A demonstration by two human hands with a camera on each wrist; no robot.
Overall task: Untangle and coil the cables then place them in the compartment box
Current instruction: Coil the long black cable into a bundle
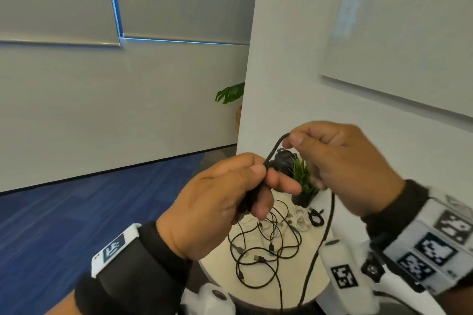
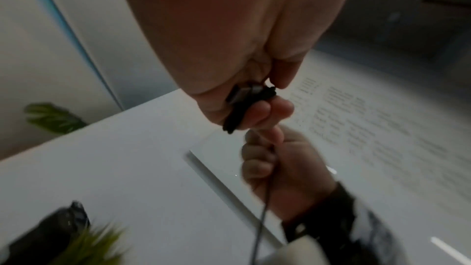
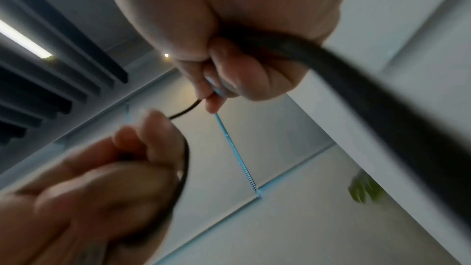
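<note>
Coiling a black cable (image 1: 275,149) above the bench (image 1: 316,286), the left hand (image 1: 220,202) clamps the wound bundle and plug while the right hand (image 1: 340,161) pinches the free run. It looks light, limp and springy; best gripped at the bundle. No readable writing, only coded wrist markers

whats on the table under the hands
Under the hands, the round table carries a tangle of black cables, some white cables and a small potted plant. The hands cover its far edge.
</note>
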